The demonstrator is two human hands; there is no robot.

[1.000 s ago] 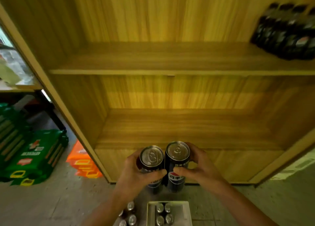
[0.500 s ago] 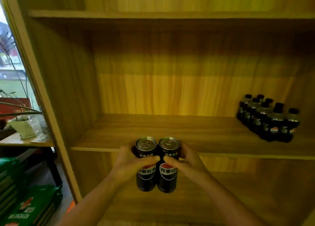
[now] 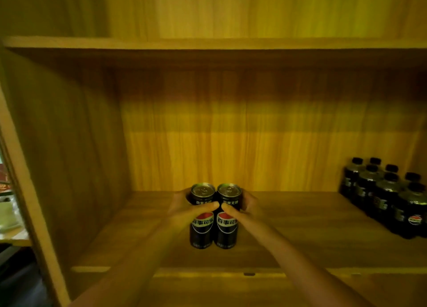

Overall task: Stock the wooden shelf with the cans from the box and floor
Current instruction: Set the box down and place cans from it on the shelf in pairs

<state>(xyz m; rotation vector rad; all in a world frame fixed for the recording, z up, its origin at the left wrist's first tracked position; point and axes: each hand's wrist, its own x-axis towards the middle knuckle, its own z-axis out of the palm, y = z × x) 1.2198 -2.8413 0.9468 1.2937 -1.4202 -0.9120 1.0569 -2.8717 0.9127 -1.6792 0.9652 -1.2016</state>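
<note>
Two tall black cola cans with silver tops stand upright side by side, touching, over the middle board of the wooden shelf. My left hand wraps the left can and my right hand wraps the right can. Both thumbs cross the cans' fronts and nearly meet. The cans' bases sit at or just above the board; whether they touch it I cannot tell. The box and the floor cans are out of view.
A shrink-wrapped pack of dark cola bottles stands on the same board at the far right. The shelf's left side panel rises close by, and another board runs overhead. Bare board lies left and right of the cans.
Both hands lifted the two cans from low in front of the bottom shelf up and forward onto the middle board. The view rose with them, and the floor and box dropped out of sight.
</note>
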